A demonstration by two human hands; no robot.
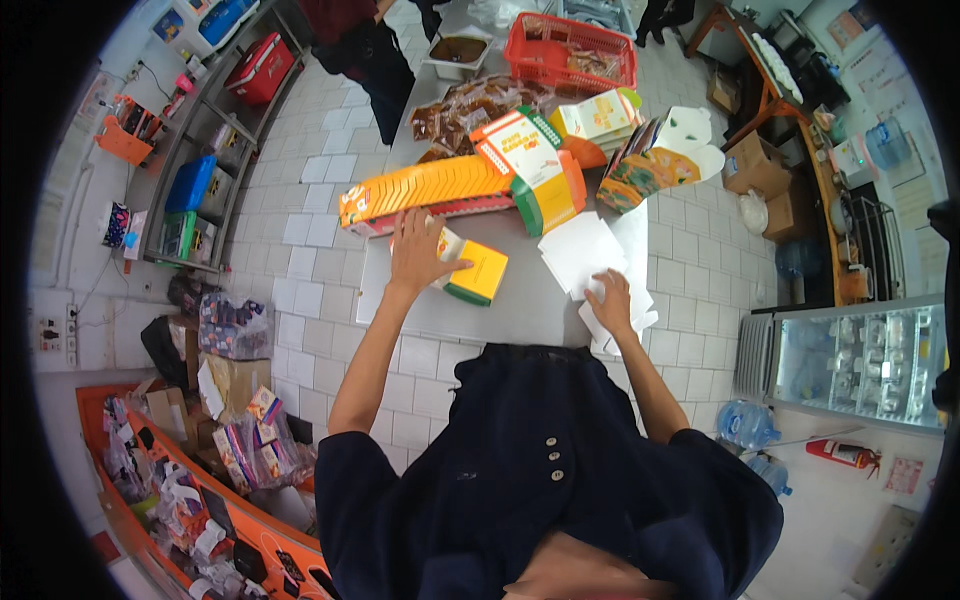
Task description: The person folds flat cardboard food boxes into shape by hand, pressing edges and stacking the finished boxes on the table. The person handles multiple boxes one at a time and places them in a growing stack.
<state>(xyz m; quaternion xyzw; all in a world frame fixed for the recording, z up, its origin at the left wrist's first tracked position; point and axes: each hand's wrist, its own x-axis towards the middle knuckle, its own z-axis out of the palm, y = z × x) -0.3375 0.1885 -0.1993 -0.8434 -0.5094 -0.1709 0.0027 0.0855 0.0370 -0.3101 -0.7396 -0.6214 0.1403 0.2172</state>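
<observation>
On the steel table [400, 300], my left hand [418, 255] lies with its fingers spread over the left part of a small yellow, white and green carton [478, 272]. Its thumb touches the carton's top, and its fingertips reach to the long row of nested orange cartons [430, 190]. My right hand [610, 298] rests on a loose pile of white paper sheets [580, 250], its fingers slightly bent and apart. Beyond my hands, a larger white, orange and green carton [535, 165] leans against the end of the row.
Patterned folded cartons [650, 165] stand at the right table edge, with more flat cartons [597, 115] behind. Farther back are brown-filled bags [470, 115], a red basket [570, 55] and a metal pan [458, 55]. A person in dark clothes [370, 70] stands beyond the table's left side.
</observation>
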